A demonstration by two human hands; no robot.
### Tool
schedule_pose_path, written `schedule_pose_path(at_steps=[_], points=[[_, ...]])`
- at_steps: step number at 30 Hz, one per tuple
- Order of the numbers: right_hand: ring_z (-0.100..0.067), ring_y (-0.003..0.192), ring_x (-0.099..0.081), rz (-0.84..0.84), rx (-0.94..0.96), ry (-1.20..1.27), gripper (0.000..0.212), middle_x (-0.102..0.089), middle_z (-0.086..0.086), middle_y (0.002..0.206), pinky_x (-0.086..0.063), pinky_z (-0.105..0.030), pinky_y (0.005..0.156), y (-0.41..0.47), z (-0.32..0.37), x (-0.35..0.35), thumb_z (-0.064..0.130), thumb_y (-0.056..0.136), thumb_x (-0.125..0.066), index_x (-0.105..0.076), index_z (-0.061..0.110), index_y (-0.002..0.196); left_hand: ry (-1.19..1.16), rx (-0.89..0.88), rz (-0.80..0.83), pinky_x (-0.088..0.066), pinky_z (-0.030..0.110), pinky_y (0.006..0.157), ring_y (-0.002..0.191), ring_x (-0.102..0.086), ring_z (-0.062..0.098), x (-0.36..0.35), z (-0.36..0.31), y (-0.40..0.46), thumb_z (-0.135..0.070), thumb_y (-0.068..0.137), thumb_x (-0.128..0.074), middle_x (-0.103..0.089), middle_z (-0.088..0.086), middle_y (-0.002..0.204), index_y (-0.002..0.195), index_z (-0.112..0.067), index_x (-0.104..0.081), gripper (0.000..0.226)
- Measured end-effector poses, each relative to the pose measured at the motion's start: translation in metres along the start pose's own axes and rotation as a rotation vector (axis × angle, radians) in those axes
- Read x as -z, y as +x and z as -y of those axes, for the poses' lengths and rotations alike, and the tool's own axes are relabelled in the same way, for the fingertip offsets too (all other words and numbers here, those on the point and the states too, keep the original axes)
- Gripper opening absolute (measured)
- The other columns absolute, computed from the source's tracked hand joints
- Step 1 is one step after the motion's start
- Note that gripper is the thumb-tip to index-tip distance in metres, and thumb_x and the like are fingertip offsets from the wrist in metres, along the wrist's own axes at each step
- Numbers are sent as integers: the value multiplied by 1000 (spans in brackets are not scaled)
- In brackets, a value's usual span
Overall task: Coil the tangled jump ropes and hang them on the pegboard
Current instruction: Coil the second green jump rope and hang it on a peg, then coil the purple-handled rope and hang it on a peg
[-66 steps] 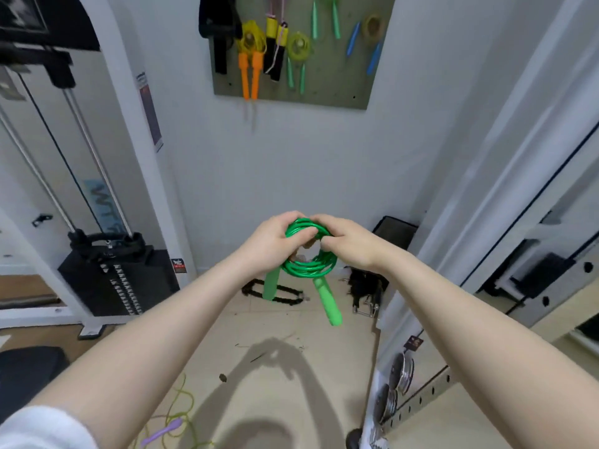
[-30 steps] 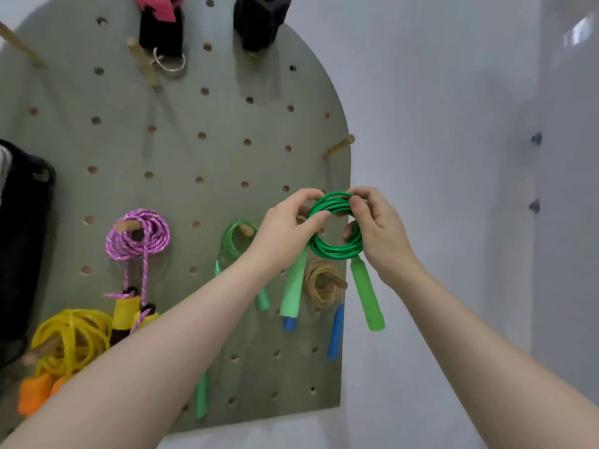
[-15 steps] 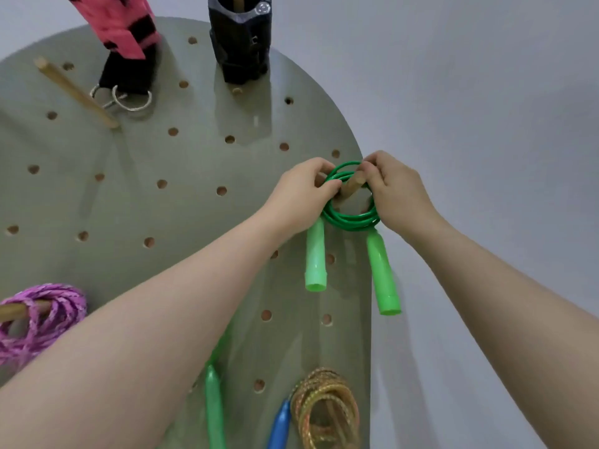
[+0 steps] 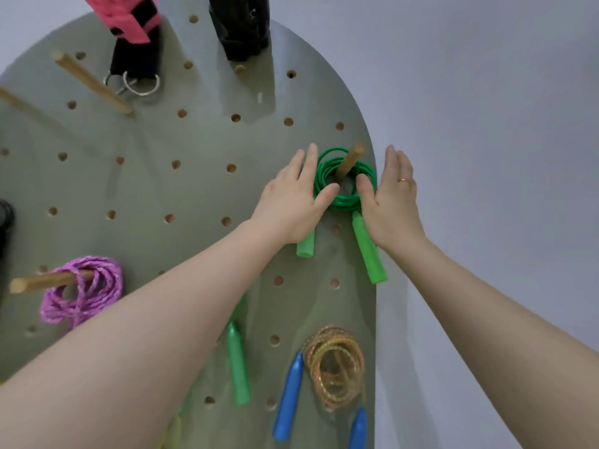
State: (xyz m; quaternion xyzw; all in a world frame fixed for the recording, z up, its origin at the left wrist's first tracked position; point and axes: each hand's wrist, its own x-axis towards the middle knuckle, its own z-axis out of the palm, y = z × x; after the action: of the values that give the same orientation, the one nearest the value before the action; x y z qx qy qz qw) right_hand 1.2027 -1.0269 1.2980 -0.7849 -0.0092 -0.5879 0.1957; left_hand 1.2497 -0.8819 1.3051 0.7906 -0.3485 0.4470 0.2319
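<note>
The pegboard (image 4: 194, 189) filled most of the view, grey-green and drilled with rows of holes, mounted on a pale wall (image 4: 486, 124). Wooden pegs stuck out of it so coils could hang clear of the floor. A purple rope (image 4: 81, 293) hung on one at the left, a gold rope (image 4: 337, 367) with blue handles low on the right, and straps (image 4: 136, 37) near the top.

The left hand (image 4: 291, 205) and right hand (image 4: 392, 202) were both spread, fingers straight, flanking the green rope (image 4: 343, 186); each thumb lay against the coil, probably steadying it so it settled flat. Neither hand pinched anything.

The green rope sat looped over the peg (image 4: 348, 162) near the board's right edge, its two handles hanging below. It looked hung, ready to be let go.
</note>
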Motion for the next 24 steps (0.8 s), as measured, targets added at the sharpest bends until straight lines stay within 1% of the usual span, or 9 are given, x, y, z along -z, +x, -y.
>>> schedule_pose_path(at_steps=[3, 5, 7, 10, 13, 17, 20, 22, 24], points=[[-21, 137, -24, -164, 104, 110, 49, -24, -8, 151, -20, -26, 109, -55, 15, 10, 30, 93, -39, -37, 10, 138, -105, -88, -78, -27, 36, 111, 138, -26, 18, 27, -9, -56, -43, 97, -35, -24, 0, 153, 146, -18, -27, 55], [-18, 120, -41, -166, 180, 199, 33, -44, -8, 133, -28, -18, 97, -95, 34, 11, 21, 87, -41, -56, 9, 114, -97, -194, -130, -46, 38, 92, 111, -52, 16, 48, -9, -102, -41, 92, -37, -47, -3, 133, 124, -18, -54, 43], [-14, 96, -52, -43, 232, 287, 22, -58, -3, 104, -39, -23, 84, -139, 58, 5, 14, 84, -42, -62, 9, 93, -113, -213, -112, -51, 36, 71, 80, -57, 13, 69, 1, -154, -40, 86, -35, -58, -4, 110, 101, -18, -63, 39], [-9, 65, -49, 291, 238, 352, 24, -56, 8, 70, -45, -35, 66, -222, 106, -17, 22, 83, -38, -61, 15, 80, -84, -103, 27, -51, 37, 61, 70, -56, 16, 94, 32, -251, -35, 83, -37, -60, -3, 93, 91, -17, -64, 34], [-12, 55, -47, 641, 195, 391, 26, -55, 10, 62, -47, -37, 61, -318, 164, -45, 22, 82, -37, -63, 16, 82, -47, 154, 216, -50, 38, 64, 71, -55, 18, 122, 69, -372, -30, 86, -40, -58, -4, 91, 96, -18, -61, 27], [0, 55, -52, 1153, 196, 494, 25, -62, 5, 68, -51, -34, 68, -454, 261, -72, 7, 88, -42, -65, 14, 92, 16, 638, 526, -42, 29, 75, 75, -54, 16, 189, 116, -554, -17, 92, -46, -61, -2, 108, 113, -16, -58, 25], [-6, 60, -55, 1467, 334, 546, 25, -61, 8, 70, -51, -32, 71, -545, 338, -93, 7, 91, -41, -65, 13, 94, 52, 967, 667, -42, 29, 78, 89, -60, 24, 257, 128, -688, -14, 91, -46, -64, 4, 106, 114, -12, -56, 25], [-15, 71, -58, 1666, 472, 540, 22, -57, 14, 72, -48, -30, 72, -607, 386, -98, 13, 94, -41, -63, 14, 96, 33, 1242, 689, -46, 30, 77, 83, -61, 23, 303, 116, -772, -16, 92, -46, -65, 6, 105, 116, -12, -55, 26], [-18, 84, -58, 1888, 660, 519, 21, -60, 10, 79, -43, -28, 72, -663, 428, -97, 17, 96, -41, -61, 11, 100, 13, 1492, 650, -47, 30, 77, 80, -61, 23, 340, 93, -843, -15, 93, -45, -65, 11, 106, 117, -9, -54, 26]])
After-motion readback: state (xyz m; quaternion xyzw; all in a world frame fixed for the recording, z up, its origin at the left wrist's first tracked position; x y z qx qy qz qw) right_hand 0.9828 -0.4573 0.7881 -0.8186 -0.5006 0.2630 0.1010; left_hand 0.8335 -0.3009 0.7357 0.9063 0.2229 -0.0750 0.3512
